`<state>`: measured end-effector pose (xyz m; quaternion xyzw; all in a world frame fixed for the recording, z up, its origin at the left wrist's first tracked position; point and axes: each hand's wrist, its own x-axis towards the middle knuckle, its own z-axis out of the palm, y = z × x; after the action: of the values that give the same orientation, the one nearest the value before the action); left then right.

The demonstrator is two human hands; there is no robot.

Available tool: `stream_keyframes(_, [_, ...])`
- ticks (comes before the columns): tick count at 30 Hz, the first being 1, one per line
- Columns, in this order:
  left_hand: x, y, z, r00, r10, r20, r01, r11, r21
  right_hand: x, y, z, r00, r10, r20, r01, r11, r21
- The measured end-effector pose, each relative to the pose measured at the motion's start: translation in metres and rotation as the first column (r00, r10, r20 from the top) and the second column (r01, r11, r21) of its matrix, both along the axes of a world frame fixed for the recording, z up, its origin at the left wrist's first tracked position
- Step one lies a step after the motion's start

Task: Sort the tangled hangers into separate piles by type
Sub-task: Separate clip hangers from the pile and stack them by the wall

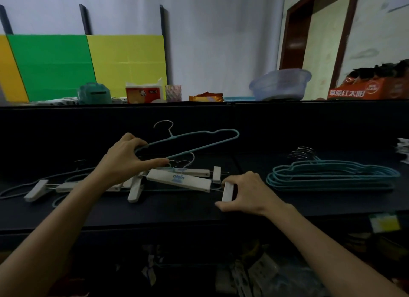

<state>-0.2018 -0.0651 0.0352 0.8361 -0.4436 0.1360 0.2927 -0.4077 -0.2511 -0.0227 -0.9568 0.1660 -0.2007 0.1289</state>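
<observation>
Untangling wire hanger | left hand grips its shoulder bend; likely light, stiff, snag-prone | right hand pinches clip, pinning clip hanger | best held mid-body

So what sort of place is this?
Likely a cluttered storeroom or workroom: a plastic basin, tissue pack and orange carton sit behind a dark table holding hangers.

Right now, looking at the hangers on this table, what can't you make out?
Head view, teal stack: hangers overlap, count unclear.
Head view, tangled pile: left forearm covers its middle.
Head view, white clip: right hand covers its right edge.
Head view, clutter under the table: dark and blurred.
</observation>
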Motion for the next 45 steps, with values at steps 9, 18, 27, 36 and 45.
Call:
stream_keyframes(9, [0.014,-0.037,0.023,0.998,-0.012,0.055,0.014,0.999,-0.035,0.006,-0.026,0.001,0.992,0.027,0.122,-0.039,0.995,0.095])
stream_keyframes(18, [0.017,-0.079,0.038,0.995,-0.049,0.090,0.052,0.998,-0.031,0.010,-0.053,0.007,0.975,0.036,0.220,-0.061,0.992,0.110])
stream_keyframes(27, [0.006,-0.085,0.046,0.995,0.007,0.098,-0.003,0.999,-0.034,0.011,-0.074,0.017,0.985,0.071,0.158,-0.108,0.965,0.237])
stream_keyframes(36, [0.001,-0.067,0.034,0.994,0.077,0.077,-0.074,0.996,-0.047,0.023,-0.066,0.018,0.975,0.114,-0.190,-0.086,0.985,0.152])
stream_keyframes(45, [0.019,-0.041,0.027,0.989,0.118,0.088,-0.115,0.993,-0.036,0.052,-0.047,0.009,0.953,0.083,-0.291,-0.139,0.975,-0.176])
